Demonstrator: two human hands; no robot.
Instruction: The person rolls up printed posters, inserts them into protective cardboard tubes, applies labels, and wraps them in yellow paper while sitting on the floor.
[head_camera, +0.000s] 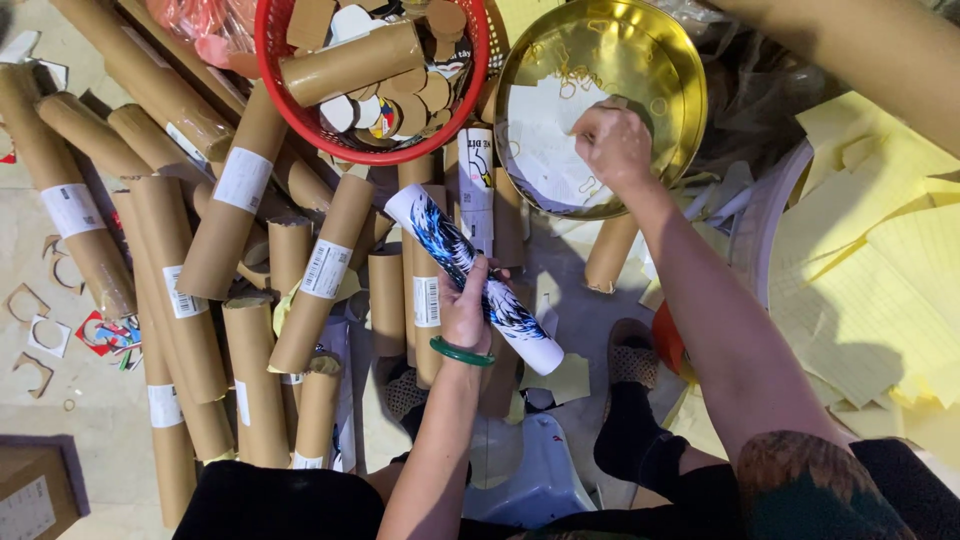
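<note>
My left hand (466, 311), with a green bangle on its wrist, grips a rolled print (470, 272) in white, blue and black, held slantwise above the pile. My right hand (612, 143) reaches into a gold metal bowl (661, 60) at the upper middle, fingers pinched among rubber bands and white paper inside it. Whether the fingers hold a band, I cannot tell.
Several brown cardboard tubes (238, 200) with white labels lie across the floor at left and centre. A red basket (300, 105) at the top holds a tube and cardboard discs. Yellow lined paper sheets (870, 260) spread at right. A white stool (530, 470) stands below me.
</note>
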